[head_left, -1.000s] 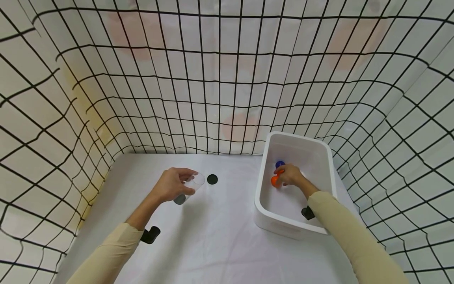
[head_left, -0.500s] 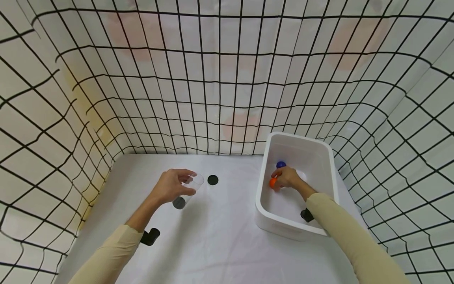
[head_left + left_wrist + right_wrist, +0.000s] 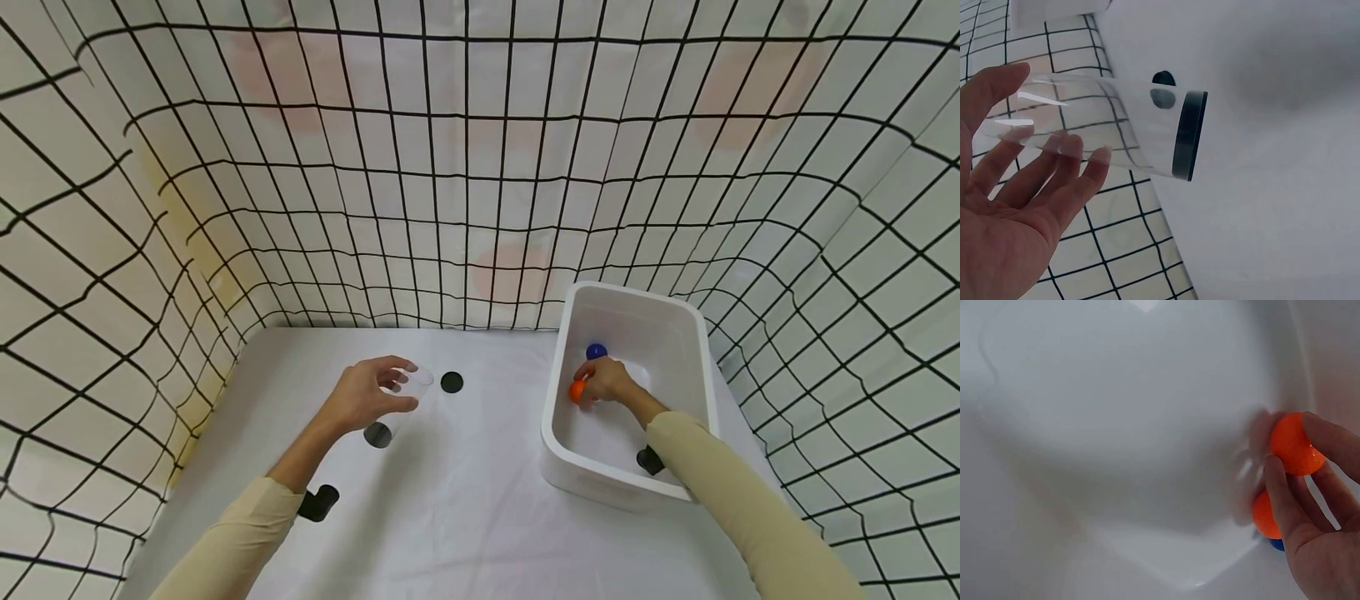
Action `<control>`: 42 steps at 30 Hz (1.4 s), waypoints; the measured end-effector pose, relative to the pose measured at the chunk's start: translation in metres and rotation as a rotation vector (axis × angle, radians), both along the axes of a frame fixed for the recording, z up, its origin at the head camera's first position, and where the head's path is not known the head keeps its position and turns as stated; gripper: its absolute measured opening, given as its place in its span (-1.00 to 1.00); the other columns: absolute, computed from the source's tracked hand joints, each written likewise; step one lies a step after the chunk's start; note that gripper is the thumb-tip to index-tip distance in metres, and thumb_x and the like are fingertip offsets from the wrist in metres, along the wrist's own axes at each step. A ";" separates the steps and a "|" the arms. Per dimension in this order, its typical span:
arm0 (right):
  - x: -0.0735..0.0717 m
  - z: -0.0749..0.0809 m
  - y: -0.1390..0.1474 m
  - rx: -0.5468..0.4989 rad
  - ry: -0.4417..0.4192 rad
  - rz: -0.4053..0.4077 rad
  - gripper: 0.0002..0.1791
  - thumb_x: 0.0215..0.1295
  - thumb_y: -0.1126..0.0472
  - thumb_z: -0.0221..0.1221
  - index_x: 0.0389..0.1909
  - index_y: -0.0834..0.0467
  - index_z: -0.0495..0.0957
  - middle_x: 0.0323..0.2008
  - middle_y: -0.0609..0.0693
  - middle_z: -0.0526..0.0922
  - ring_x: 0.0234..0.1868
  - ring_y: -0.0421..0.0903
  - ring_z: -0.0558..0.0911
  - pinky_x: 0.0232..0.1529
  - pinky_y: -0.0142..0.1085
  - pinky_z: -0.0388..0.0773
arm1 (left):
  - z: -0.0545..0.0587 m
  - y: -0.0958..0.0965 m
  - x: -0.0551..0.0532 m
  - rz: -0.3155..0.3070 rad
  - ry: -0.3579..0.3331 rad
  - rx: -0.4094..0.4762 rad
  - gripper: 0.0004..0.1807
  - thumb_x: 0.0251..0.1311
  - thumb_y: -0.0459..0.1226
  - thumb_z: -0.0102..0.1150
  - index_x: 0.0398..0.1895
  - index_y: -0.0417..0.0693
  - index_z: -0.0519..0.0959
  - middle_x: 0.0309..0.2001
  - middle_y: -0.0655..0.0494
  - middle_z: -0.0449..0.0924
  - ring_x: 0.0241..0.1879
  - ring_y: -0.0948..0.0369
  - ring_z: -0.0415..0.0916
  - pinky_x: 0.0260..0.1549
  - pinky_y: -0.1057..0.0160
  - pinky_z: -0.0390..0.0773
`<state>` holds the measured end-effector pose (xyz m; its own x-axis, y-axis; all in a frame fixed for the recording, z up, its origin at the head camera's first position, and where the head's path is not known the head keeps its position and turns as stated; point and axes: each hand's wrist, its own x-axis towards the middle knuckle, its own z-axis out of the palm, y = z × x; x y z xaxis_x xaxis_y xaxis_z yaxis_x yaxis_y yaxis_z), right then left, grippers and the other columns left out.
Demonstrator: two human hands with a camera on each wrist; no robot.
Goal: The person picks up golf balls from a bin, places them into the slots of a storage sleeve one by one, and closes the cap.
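Observation:
My left hand [image 3: 367, 396] holds a clear cylindrical container [image 3: 1085, 119] tilted over the table, thumb on one side and fingers on the other. Its black base [image 3: 1190, 136] points down and away from the palm. Inside the white bin, my right hand [image 3: 1329, 544] pinches an orange ball [image 3: 1294, 444] between thumb and fingers, close to the bin's wall. A second orange ball [image 3: 1264, 515] lies right beside the thumb, partly covered by it. Past that, a blue ball [image 3: 596, 351] sits near the bin's left wall; the right wrist view shows only a sliver of it.
The white bin [image 3: 558, 446] stands at the right of the white-covered table [image 3: 465, 500]. A flat black disc [image 3: 452, 382] lies on the cloth just beyond the clear container. Black grid netting [image 3: 487, 179] encloses the back and both sides.
My right hand has shifted slightly left and toward me in the bin, closing over the orange balls; the head view now shows one instead of two. My left hand keeps its hold, almost still.

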<state>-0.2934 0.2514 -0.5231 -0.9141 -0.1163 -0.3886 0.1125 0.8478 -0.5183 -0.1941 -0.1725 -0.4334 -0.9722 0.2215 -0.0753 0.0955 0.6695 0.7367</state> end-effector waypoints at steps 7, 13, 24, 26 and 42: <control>-0.001 0.001 0.000 0.011 0.011 0.024 -0.53 -0.11 0.31 0.44 -0.06 0.24 0.70 -0.26 0.14 0.69 -0.38 -0.05 0.63 -0.39 -0.37 0.53 | -0.002 -0.002 0.000 0.021 -0.003 0.011 -0.46 0.09 -0.15 0.46 0.19 0.13 0.61 -0.03 -0.06 0.75 0.00 0.01 0.71 -0.05 -0.05 0.64; -0.001 0.017 0.003 -0.022 0.043 0.048 -0.58 0.00 0.24 0.42 -0.04 0.22 0.69 -0.23 0.14 0.68 -0.40 -0.06 0.66 -0.39 -0.36 0.56 | -0.003 -0.003 -0.001 0.026 0.016 -0.013 -0.41 0.11 -0.12 0.45 0.27 0.13 0.59 -0.08 -0.04 0.76 -0.12 0.09 0.70 -0.17 0.08 0.66; 0.011 0.071 0.011 -0.116 0.139 0.050 -0.48 0.16 0.09 0.37 0.14 0.17 0.62 0.05 0.24 0.67 -0.01 0.13 0.64 0.04 -0.06 0.58 | 0.001 0.004 -0.001 0.019 0.037 -0.033 -0.36 0.08 -0.11 0.48 0.29 0.11 0.59 -0.11 -0.02 0.76 -0.14 0.11 0.68 -0.23 0.14 0.65; 0.014 0.081 0.010 -0.133 0.137 0.041 -0.47 0.18 0.08 0.35 0.18 0.15 0.60 0.13 0.26 0.63 0.09 0.18 0.61 0.12 0.04 0.57 | 0.001 0.007 -0.002 0.017 0.040 -0.035 -0.37 0.07 -0.12 0.48 0.29 0.10 0.59 -0.11 -0.01 0.76 -0.14 0.11 0.67 -0.23 0.16 0.65; 0.030 0.147 -0.020 -0.248 0.234 0.056 -0.48 0.23 0.06 0.38 0.22 0.03 0.58 0.22 0.16 0.60 0.26 0.18 0.54 0.22 0.08 0.55 | 0.009 0.020 0.001 0.006 0.037 -0.028 -0.36 -0.01 -0.29 0.51 0.24 0.09 0.62 -0.06 -0.04 0.75 -0.06 0.04 0.66 -0.16 0.08 0.69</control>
<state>-0.2634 0.2311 -0.3766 -0.9647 -0.2331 -0.1229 -0.0765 0.6939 -0.7160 -0.1931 -0.1524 -0.4240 -0.9759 0.2137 -0.0450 0.1182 0.6901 0.7140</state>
